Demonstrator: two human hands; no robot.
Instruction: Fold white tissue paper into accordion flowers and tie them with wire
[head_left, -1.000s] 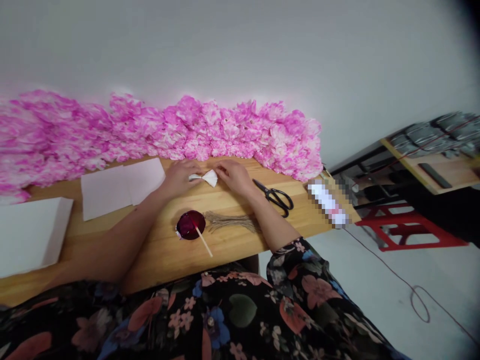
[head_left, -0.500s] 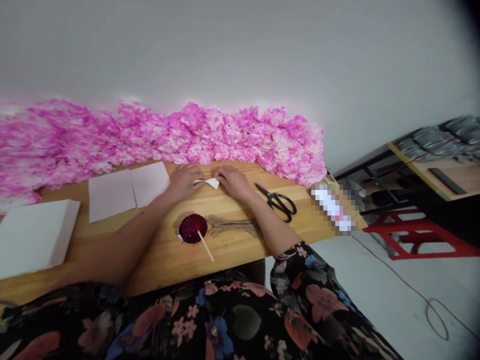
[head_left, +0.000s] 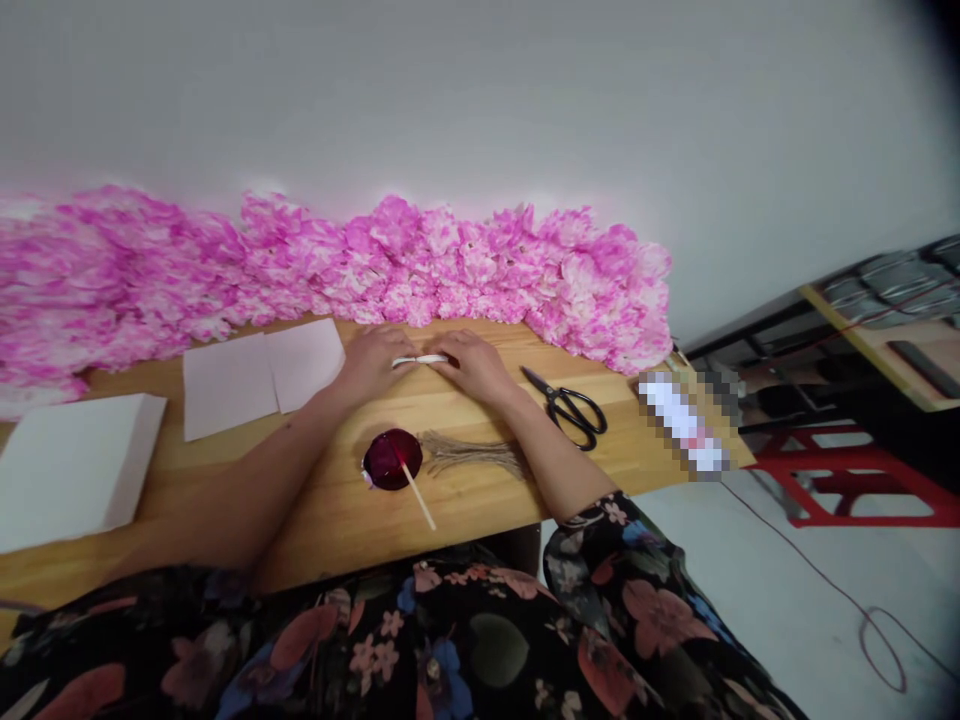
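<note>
Between my hands is a narrow folded strip of white paper (head_left: 430, 358), pinched in at its middle. My left hand (head_left: 373, 362) grips its left end with bent fingers. On the other end, my right hand (head_left: 474, 366) is closed, thumb underneath. Nearer to me sits a round dish of dark red liquid (head_left: 391, 457) with a pale wooden stick (head_left: 418, 497) leaning out of it. A bundle of thin brown strings (head_left: 472, 452) lies right of the dish, partly under my right forearm. Black-handled scissors (head_left: 568, 408) rest beyond that forearm.
Pink and white paper flowers (head_left: 450, 260) are heaped along the wall. On the left lie two flat pale sheets (head_left: 229, 388) and a thick white stack of paper (head_left: 71, 470). A blurred-out item (head_left: 684, 425) is near the right edge; a red stool (head_left: 862, 485) stands beyond.
The white paper's flared right end now looks narrow and flat, with my right fingers further over it. The whole view has shifted slightly; both hands stay close together.
</note>
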